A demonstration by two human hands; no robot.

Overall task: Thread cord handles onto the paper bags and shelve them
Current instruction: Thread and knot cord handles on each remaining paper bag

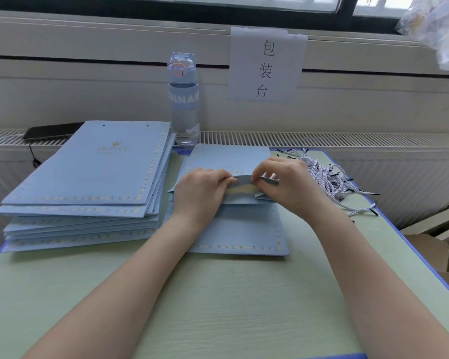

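A flat light-blue paper bag (237, 229) with a gold border lies in the middle of the table, on top of another bag. My left hand (198, 193) and my right hand (288, 182) both pinch the bag's top rim and hold its mouth slightly apart, so the pale inside shows between my fingers. A tall stack of the same flat bags (94, 177) sits at the left. A loose pile of white twisted cord handles (329, 180) with black tips lies just right of my right hand. No cord is visible in my fingers.
A clear water bottle (184, 99) stands at the back behind the bags. A dark phone (52, 132) lies on the radiator grille at back left. A paper sign (266, 66) hangs on the wall. Cardboard boxes (436, 244) sit beyond the table's right edge.
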